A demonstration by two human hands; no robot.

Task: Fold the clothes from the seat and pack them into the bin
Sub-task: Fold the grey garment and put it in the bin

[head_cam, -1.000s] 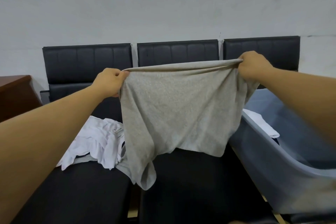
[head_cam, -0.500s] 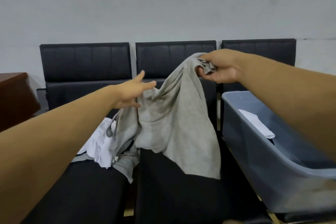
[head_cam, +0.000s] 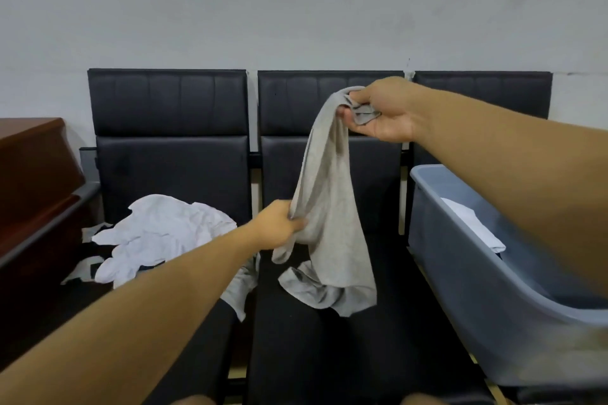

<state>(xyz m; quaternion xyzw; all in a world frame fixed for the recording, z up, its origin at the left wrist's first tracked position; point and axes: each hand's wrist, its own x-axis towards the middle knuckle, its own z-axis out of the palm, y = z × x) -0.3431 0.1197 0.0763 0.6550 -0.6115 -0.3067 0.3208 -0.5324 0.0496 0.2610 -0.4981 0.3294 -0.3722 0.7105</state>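
A grey garment [head_cam: 329, 207] hangs over the middle black seat [head_cam: 329, 339], its lower end bunched on the cushion. My right hand [head_cam: 381, 112] grips its top edges together, high in front of the backrest. My left hand [head_cam: 279, 223] pinches the cloth lower down on its left side. A crumpled white garment [head_cam: 164, 230] lies on the left seat [head_cam: 184, 161]. The blue-grey bin [head_cam: 460, 273] stands on the right seat with a folded white piece [head_cam: 470, 223] inside.
A brown wooden cabinet [head_cam: 33, 174] stands at the far left beside the seats. A plain grey wall rises behind the three black backrests. More grey cloth [head_cam: 240, 289] droops into the gap between the left and middle seats.
My right hand gathered both top corners and stayed high. My left hand let go of the top, dropped down and pinched the garment's lower left side. The cloth now hangs narrow.
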